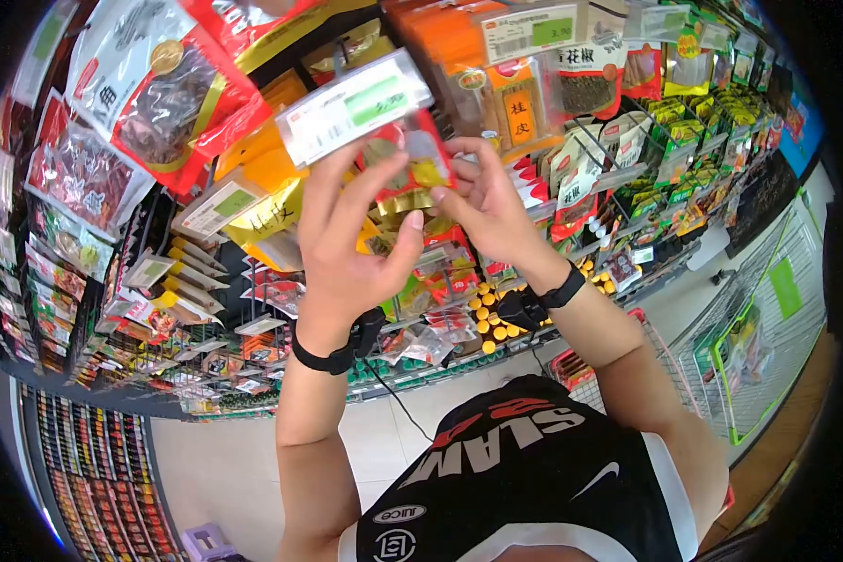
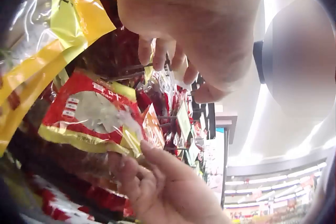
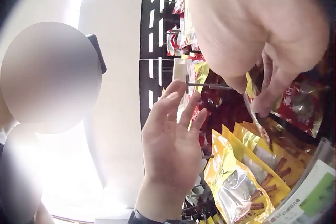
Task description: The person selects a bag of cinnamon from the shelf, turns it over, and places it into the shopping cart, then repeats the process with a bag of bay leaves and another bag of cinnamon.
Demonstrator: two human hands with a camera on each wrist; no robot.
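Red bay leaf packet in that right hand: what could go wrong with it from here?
It might slip: the right hand pinches the bay leaf packet only near a lower corner, so a tug could pull it free.
A metal hook shows beside the left hand's fingertips, so the packet or a fingertip might catch on it.
Yellow cinnamon packets hang close by and could get knocked.

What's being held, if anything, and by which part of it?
A red-and-yellow packet, pinched at a lower yellow corner by the right hand. Of the two hands, the left hand visibly grips nothing.
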